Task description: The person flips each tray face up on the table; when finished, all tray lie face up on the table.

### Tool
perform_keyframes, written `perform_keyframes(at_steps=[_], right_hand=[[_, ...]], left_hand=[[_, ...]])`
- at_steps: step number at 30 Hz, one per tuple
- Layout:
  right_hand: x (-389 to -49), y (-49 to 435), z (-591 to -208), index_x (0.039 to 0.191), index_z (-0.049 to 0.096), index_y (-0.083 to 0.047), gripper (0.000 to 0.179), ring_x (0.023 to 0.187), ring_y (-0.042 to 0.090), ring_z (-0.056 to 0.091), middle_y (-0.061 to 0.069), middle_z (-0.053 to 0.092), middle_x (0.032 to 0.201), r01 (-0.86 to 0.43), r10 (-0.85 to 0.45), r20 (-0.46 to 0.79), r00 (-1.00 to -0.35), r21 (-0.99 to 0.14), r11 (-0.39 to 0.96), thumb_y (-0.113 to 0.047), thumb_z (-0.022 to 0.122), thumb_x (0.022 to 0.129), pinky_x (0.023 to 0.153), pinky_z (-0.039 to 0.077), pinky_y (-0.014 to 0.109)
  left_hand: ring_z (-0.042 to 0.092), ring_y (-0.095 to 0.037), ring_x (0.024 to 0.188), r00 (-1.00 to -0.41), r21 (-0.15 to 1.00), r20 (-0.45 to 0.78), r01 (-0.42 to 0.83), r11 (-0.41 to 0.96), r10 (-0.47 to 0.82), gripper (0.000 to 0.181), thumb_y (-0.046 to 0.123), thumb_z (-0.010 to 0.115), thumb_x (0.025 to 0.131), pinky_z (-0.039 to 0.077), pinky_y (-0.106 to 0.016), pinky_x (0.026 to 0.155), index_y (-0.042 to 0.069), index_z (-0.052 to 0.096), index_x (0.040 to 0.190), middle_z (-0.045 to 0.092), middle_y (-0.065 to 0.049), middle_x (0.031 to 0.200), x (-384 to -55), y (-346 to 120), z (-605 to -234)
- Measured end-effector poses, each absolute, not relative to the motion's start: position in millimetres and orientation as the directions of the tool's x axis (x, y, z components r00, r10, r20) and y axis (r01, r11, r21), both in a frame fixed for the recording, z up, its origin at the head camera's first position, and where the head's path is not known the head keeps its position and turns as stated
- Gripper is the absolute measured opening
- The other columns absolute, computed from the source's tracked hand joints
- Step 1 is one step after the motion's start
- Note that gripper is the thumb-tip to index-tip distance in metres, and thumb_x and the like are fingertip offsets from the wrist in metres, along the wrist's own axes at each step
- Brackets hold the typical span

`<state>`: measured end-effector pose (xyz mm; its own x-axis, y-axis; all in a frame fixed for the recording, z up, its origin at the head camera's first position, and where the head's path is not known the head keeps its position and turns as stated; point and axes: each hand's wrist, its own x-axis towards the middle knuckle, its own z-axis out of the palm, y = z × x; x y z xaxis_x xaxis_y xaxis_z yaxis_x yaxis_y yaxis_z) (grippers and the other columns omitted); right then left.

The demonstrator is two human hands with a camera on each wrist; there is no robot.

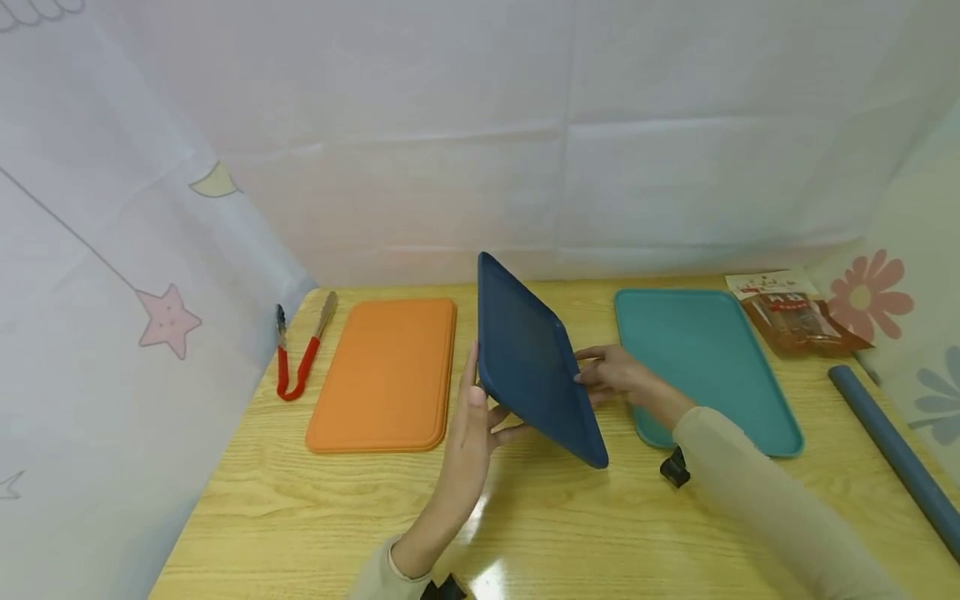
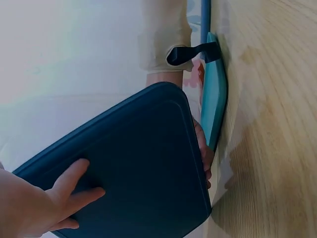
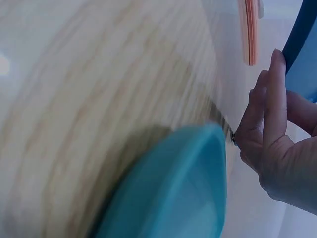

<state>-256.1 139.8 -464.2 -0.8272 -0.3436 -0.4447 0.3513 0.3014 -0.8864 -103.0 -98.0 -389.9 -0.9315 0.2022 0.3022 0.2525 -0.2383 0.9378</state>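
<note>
A dark blue rectangular tray (image 1: 528,354) is held tilted above the middle of the table, one narrow end raised. My left hand (image 1: 468,446) grips its left long edge; in the left wrist view the fingers (image 2: 74,201) spread across its broad underside. On the opposite edge, my right hand (image 1: 613,373) pinches the rim between thumb and fingers, as the right wrist view also shows from the side. Beneath my right forearm lies a teal tray (image 1: 690,358). Left of the blue tray, an orange tray (image 1: 386,375) rests flat on the table.
Red-handled tongs (image 1: 300,367) lie at the table's left edge. A brown food packet (image 1: 798,321) sits at the back right corner, with a long grey-blue roll (image 1: 892,450) along the right edge. A printed cloth (image 1: 525,142) hangs behind the wooden table (image 1: 300,525).
</note>
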Motion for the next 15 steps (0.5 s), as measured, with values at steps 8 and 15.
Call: perform_keyframes(at_steps=[8,15], right_hand=[[-259,165,-450,0.149,0.028,0.004,0.062,0.101,0.026,0.064,0.03,0.048,0.131,0.322,-0.375,-0.436,-0.818,-0.888,0.329,-0.006,0.058,0.096,0.079,0.057,0.038],[-263,181,-446,0.15,0.03,0.0,0.063,0.109,0.031,0.061,0.029,0.047,0.135,0.31,-0.366,-0.451,-0.814,-0.87,0.383,-0.01,0.06,0.095,0.081,0.056,0.039]], left_hand=[[0.066,-0.032,0.102,-0.977,0.924,0.122,0.048,-0.379,0.173,0.051,0.039,0.027,0.106,0.054,-0.054,0.08,0.026,0.018,0.155,0.044,-0.026,0.138,-134,-118,-383],[0.068,-0.02,0.093,-0.989,0.947,-0.074,-0.109,-0.303,0.124,0.051,0.032,0.043,0.104,0.057,-0.027,0.068,0.015,0.032,0.151,0.044,-0.012,0.144,-168,-137,-395]])
